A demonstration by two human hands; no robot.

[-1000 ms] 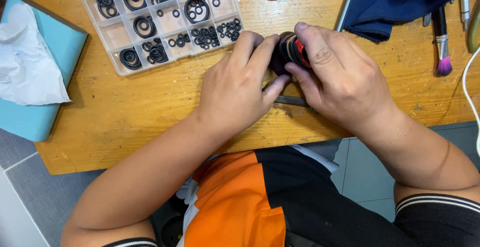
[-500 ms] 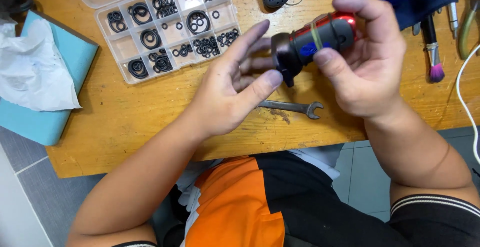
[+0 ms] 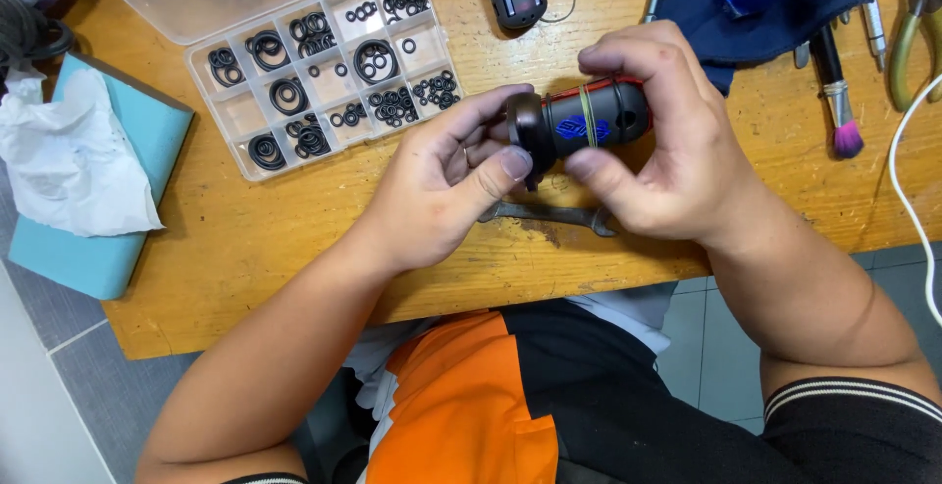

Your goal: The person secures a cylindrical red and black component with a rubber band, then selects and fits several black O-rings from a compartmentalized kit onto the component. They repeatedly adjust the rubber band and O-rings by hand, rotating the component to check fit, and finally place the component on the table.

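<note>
Change since earlier frames: the dark cylindrical part (image 3: 589,119) sat low at the table a second ago; it has since been lifted clear and is now turned lengthwise, its rounded end toward the left hand (image 3: 446,185).
Location of part: held in the air above the wooden table (image 3: 245,249), directly over the flat wrench (image 3: 549,215), not touching it.
Right hand (image 3: 667,141): fingers wrapped over the top of the part's body, thumb under it; a closed grasp.
Left hand: thumb and fingertips pinched on the part's dark brown end cap; remaining fingers loosely curled.
Handling, judged: rigid metal or hard plastic, fairly dense for its size, smooth and likely a little slippery; the yellowish band round the body gives some friction.
Hold point, judged: barrel mid-body for support, end cap for turning.
Count, cylindrical part: one.
Count, wrench: one, lying flat on the table.
Count, organiser box (image 3: 324,67): one, clear, lid open, many compartments of black rubber rings; rings too many to count.
Count, brush with pink bristles (image 3: 839,92): one.
Count, dark blue cloth (image 3: 746,13): one, with a blue part lying on it.
Count, crumpled white tissue (image 3: 74,155): one, on a teal pad (image 3: 108,258).
Count, pliers (image 3: 913,23): one pair, partly out of view.
</note>
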